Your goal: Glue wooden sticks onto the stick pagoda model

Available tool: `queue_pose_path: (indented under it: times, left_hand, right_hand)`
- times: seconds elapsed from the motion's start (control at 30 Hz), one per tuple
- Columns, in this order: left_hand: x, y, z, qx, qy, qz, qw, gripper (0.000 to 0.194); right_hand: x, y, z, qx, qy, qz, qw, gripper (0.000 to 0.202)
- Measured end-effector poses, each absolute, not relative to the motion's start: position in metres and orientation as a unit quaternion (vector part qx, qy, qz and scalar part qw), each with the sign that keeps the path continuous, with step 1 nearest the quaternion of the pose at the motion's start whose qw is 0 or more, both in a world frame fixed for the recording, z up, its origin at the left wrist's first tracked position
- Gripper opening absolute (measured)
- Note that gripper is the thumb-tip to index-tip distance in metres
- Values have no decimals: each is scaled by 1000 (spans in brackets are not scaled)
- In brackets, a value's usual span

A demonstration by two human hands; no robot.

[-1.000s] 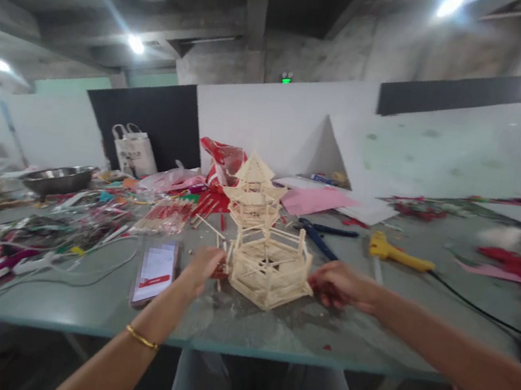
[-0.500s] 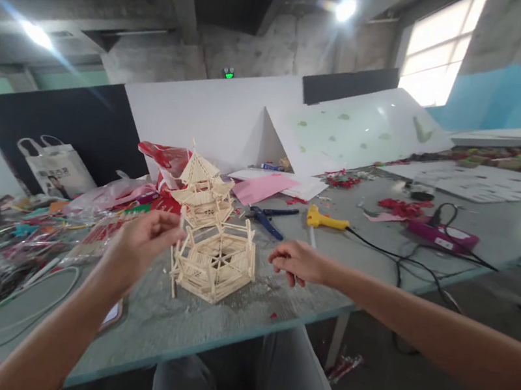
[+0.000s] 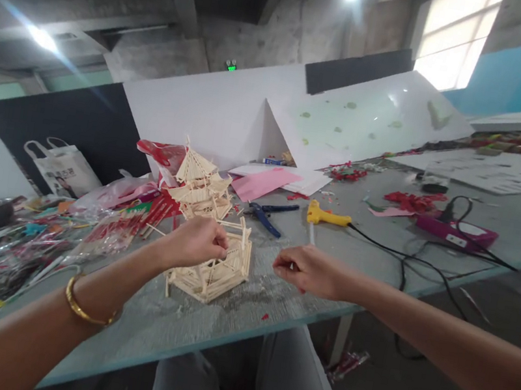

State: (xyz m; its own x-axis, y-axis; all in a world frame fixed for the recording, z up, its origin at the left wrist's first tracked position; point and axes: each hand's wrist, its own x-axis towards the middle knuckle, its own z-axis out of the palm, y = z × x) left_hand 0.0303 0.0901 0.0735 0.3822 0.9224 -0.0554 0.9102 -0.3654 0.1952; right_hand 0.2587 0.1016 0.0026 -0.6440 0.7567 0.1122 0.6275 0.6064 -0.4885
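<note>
A hexagonal frame of pale wooden sticks [image 3: 221, 284] lies near the table's front edge. Over its left side is my left hand [image 3: 196, 241], fingers curled; what they hold, if anything, is hidden. A thin pale stick shows just left of that hand, and I cannot tell if the hand has it. To the right of the frame, apart from it, my right hand [image 3: 312, 270] has its fingers closed in a pinch, contents too small to make out. Behind the frame rises a stick-built pagoda roof [image 3: 197, 172] with a pointed top.
Blue-handled pliers [image 3: 267, 216] and a yellow glue gun [image 3: 329, 216] lie beyond my hands. The gun's black cord runs right, near a purple power strip [image 3: 457, 234]. Pink paper [image 3: 265, 184] lies behind. Plastic-wrapped bundles [image 3: 101, 229] crowd the left side.
My left hand has moved right, from the frame's left edge to over it, and its fingers have curled in. My right hand has shifted slightly, its fingers closer together.
</note>
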Motion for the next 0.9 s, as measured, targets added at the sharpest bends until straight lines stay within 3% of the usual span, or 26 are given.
queue_pose_path:
  times: [0.27,0.9]
  left_hand:
    - [33,91,73,815,573,-6,90,19]
    - [35,95,70,830,553,-59,36,22]
  right_hand:
    - [260,103,-10,-350,-907,143,187,23]
    - [258,98,-3,-357,-904,158,175,24]
